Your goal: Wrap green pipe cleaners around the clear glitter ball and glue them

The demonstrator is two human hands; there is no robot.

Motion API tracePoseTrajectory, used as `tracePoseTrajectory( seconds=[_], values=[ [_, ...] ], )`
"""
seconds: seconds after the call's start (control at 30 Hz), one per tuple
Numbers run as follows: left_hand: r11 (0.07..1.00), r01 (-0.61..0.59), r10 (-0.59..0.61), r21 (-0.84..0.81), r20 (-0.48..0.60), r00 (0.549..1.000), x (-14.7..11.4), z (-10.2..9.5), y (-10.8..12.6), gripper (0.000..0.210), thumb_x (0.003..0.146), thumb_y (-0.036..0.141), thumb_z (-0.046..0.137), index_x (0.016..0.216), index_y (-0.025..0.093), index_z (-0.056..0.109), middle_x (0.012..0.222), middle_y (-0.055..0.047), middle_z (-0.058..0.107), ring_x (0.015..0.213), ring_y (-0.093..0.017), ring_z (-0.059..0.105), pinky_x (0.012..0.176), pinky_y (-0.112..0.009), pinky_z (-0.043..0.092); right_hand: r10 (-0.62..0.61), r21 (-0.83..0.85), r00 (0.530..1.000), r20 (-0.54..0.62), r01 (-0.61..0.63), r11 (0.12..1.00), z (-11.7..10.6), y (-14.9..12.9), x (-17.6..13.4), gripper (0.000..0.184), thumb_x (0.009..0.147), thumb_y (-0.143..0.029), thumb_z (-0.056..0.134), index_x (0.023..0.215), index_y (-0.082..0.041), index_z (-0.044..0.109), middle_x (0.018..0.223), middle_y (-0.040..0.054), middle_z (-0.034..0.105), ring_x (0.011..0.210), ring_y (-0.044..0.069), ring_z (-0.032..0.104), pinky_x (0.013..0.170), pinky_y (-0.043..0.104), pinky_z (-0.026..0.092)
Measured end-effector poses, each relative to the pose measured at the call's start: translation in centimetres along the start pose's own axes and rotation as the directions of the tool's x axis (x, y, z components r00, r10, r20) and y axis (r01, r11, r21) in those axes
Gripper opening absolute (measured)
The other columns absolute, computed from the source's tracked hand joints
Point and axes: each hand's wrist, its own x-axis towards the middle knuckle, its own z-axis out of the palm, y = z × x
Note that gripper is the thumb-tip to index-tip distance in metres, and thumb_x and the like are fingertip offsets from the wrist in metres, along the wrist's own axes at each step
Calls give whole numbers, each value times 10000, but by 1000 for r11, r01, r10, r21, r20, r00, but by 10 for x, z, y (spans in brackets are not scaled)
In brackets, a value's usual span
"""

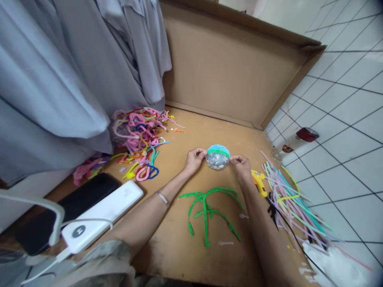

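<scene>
A round ball (218, 162) sits mid-table, its upper part covered in blue and its lower part clear and speckled. Across it runs a green pipe cleaner (219, 152). At the ball's left edge, my left hand (195, 158) is closed in a pinch on one end of this pipe cleaner. My right hand (240, 164) pinches the other end at the right edge. Between my forearms lies a branching shape of green pipe cleaners (205, 213), flat on the table. Exactly where the fingertips meet the strip is too small to see clearly.
Tangled pipe cleaners (136, 131) lie at left under a grey curtain (128, 52). A white power bank (101, 215) rests on a black device (98, 187). To the right are a yellow glue gun (259, 183), straight pipe cleaners (287, 195) and a red-lidded bottle (296, 143). Cardboard (230, 63) stands behind.
</scene>
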Motion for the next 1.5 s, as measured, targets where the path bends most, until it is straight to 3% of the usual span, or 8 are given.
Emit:
tracePoseTrajectory(
  seconds=[0.2,0.6,0.8,0.97,1.3,1.43,1.5],
  values=[
    [999,38,-38,-19,-1,999,3,1,-4,163,729,296,677,676,147,637,632,-5,634,614,-113,551,677,-249,447,59,7,998,4,-59,998,-1,1,-1,232,477,-384,694,597,-198,625,536,-15,605,529,134,508,569,285,410],
    [999,26,-25,21,-12,1000,2,0,-6,143,760,261,643,668,154,622,617,8,612,603,-113,537,668,-248,433,99,37,995,11,-99,994,1,-2,-2,234,458,-354,699,604,-195,610,568,-14,607,576,139,517,616,294,413],
    [1000,0,0,7,4,1000,3,-1,-8,161,789,287,672,711,159,612,656,6,601,633,-112,532,668,-239,436,18,-36,1000,23,-17,999,2,-2,0,145,531,-299,643,596,-194,568,571,-31,553,594,115,477,629,273,405],
    [1000,-19,19,21,-16,1000,1,0,-6,188,805,305,684,715,163,599,657,13,568,626,-103,505,660,-225,415,-40,-71,994,98,47,996,-1,-2,1,147,597,-313,626,648,-202,545,599,-37,522,603,107,457,620,258,387],
    [988,-151,150,0,-129,980,-9,-3,13,272,832,425,652,727,192,560,708,-3,545,702,-132,492,694,-240,406,-101,-26,991,92,103,994,0,-22,-4,95,644,-269,619,654,-195,560,596,-44,531,585,91,444,592,234,362],
    [980,-189,178,-63,-147,973,-9,-3,11,321,845,471,617,700,202,517,688,2,528,689,-131,494,700,-251,409,-97,-52,973,208,110,993,-7,-39,-11,122,618,-288,655,637,-186,591,568,-42,543,568,91,448,582,233,364],
    [980,-143,124,-137,-136,983,-8,-3,11,328,844,475,610,699,206,492,680,3,550,672,-128,517,679,-250,416,-93,-82,951,295,122,989,-10,-47,-15,138,618,-302,675,652,-182,617,583,-34,571,583,97,472,592,236,376]
  ],
)
